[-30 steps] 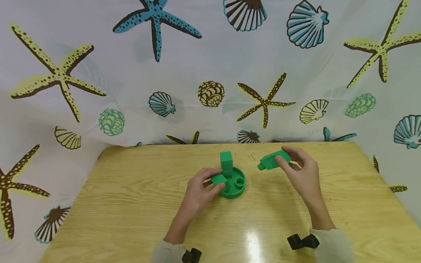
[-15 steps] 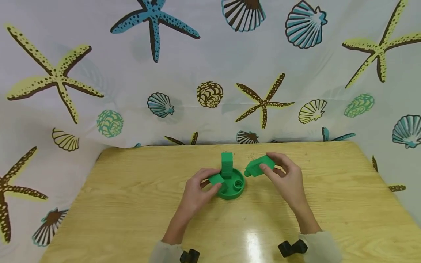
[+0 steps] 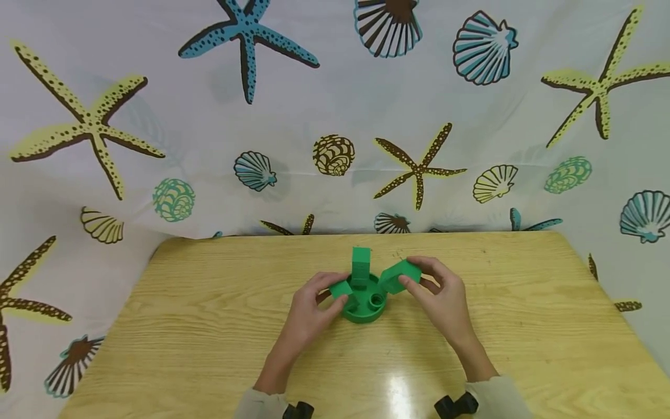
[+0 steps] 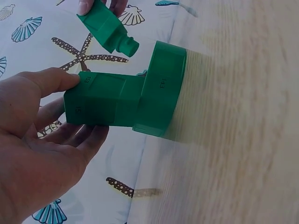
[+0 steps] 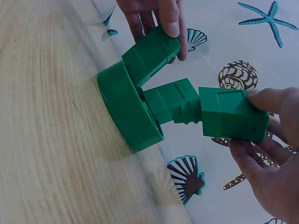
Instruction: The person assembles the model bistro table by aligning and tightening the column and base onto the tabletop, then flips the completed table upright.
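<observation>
A round green base (image 3: 363,318) with a raised rim sits on the table, with a round socket (image 3: 376,300) showing at its right. My left hand (image 3: 309,311) grips a green block (image 3: 341,288) at the base's left side; the left wrist view shows this block (image 4: 100,99) joined to the base. Another green block (image 3: 361,260) stands upright at the back of the base. In my right hand (image 3: 442,298), a third green block (image 3: 402,276) is held tilted above the base's right side. Its knobbed, ridged end (image 5: 188,113) points toward the base in the right wrist view, apart from the socket.
The wooden table (image 3: 220,326) spreads around the base on all sides. Behind it hangs a white cloth (image 3: 293,110) printed with starfish and shells. Black wrist cameras (image 3: 456,405) sit at both sleeves.
My right hand has moved left and slightly down, bringing its block from out on the right to right over the base's edge. The left hand keeps its grip, nearly still.
</observation>
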`<state>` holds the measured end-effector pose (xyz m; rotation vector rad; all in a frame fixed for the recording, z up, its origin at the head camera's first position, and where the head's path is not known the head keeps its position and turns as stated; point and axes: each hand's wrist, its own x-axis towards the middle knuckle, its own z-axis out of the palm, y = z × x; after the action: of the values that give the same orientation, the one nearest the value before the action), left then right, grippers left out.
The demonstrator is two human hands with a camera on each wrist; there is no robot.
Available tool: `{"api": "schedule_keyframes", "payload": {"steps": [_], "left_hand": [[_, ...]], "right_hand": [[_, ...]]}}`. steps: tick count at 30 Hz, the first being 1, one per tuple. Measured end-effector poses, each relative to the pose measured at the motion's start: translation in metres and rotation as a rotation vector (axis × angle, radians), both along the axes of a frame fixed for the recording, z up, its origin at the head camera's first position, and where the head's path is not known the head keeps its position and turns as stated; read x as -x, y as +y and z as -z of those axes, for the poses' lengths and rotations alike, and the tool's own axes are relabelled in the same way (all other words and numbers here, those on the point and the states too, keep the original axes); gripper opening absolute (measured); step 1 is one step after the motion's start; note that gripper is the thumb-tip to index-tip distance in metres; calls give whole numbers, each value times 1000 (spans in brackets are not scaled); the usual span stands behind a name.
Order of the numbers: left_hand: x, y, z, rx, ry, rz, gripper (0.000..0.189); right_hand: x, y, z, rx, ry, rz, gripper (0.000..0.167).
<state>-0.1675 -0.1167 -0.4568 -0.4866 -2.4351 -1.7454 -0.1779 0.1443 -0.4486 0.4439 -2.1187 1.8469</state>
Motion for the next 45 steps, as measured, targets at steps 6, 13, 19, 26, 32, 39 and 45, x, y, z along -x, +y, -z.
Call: {"api": "schedule_keyframes", "payload": {"steps": [6, 13, 19, 26, 32, 39, 45], "left_hand": [[0, 4, 3, -15, 0, 18, 36], [1, 6, 4, -15, -2, 14, 37], [2, 4, 4, -8, 15, -7, 37], [0, 2, 4, -1, 3, -3, 36], [1, 4, 3, -11, 19, 9, 36], [1, 3, 3, -15, 12, 5, 36], [0, 2, 2, -30, 10, 2, 36]], "right_hand": [[-4, -2, 4, -21, -23, -9, 34], [-3, -4, 10, -67, 9, -22, 33], [0, -8, 11, -100, 29, -44, 31], [-2, -11, 15, -147, 58, -51, 31], [-2, -12, 15, -165, 89, -49, 34], [-3, -14, 15, -187, 96, -66, 33], [-3, -20, 18, -255, 131, -88, 34]]}}
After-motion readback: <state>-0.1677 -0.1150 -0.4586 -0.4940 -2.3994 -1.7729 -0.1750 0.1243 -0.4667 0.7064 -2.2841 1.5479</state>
